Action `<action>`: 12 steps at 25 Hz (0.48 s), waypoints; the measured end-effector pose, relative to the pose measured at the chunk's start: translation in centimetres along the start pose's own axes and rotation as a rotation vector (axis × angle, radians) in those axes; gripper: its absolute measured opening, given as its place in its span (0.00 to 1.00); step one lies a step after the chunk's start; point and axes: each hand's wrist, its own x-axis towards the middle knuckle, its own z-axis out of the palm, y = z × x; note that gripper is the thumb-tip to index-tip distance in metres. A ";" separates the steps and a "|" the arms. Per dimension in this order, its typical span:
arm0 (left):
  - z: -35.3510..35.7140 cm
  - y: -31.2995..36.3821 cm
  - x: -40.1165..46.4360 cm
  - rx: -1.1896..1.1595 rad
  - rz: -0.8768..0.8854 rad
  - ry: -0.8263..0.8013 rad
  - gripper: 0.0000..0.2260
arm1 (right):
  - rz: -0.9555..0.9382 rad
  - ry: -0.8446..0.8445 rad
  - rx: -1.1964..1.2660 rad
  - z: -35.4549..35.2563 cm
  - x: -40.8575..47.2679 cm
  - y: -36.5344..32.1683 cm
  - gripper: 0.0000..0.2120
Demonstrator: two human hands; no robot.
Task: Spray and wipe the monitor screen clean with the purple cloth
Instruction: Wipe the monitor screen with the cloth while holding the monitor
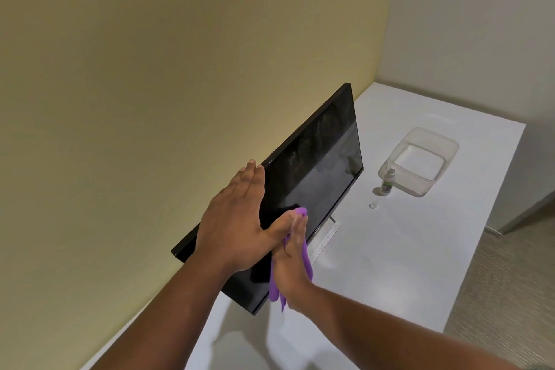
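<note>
A black monitor [318,153] stands on the white table [390,249], its dark screen speckled with droplets toward the far end. My left hand [234,219] grips the monitor's top edge, fingers over the back and thumb across the screen. My right hand [292,261] lies flat on the purple cloth [307,261] and presses it against the lower near part of the screen. A small spray bottle [387,182] stands upright on the table beyond the monitor, with its clear cap [373,205] lying close by.
A clear plastic tub [420,159] sits on the table behind the spray bottle. The yellow wall runs close behind the monitor. The table's right edge drops to carpeted floor [495,294]. The monitor's silver stand foot [327,237] pokes out beneath the screen.
</note>
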 end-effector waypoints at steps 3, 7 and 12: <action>0.0 0.2 0.0 -0.008 0.012 0.012 0.47 | 0.286 0.092 0.043 -2.1 2.3 1.9 0.32; 0.1 0.3 -0.2 -0.009 0.010 0.018 0.46 | 0.328 0.162 0.251 -2.8 6.9 -1.6 0.32; 0.0 0.3 -0.2 0.002 0.012 0.015 0.46 | 0.243 0.042 0.089 -1.6 1.5 0.2 0.33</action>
